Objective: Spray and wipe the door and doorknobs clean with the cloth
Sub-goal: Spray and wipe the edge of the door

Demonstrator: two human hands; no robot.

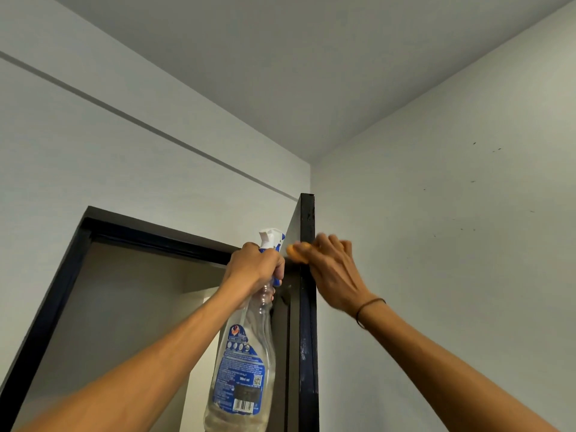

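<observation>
Label: spray bottle (246,353) carries a blue label with a barcode and QR code; small print unreadable, brand not legible
Left hand (254,266): fingers clamped round the bottle neck below the white trigger head
Right hand (330,272): blurred, fingers curled over an orange cloth (296,254) pressed on the door (307,307) edge near its top
Hidden: most of the cloth; bottle base cut off at 6 o'clock
Room: door frame (62,291) opening at 8 o'clock; bare wall (452,244) at 3 o'clock
</observation>
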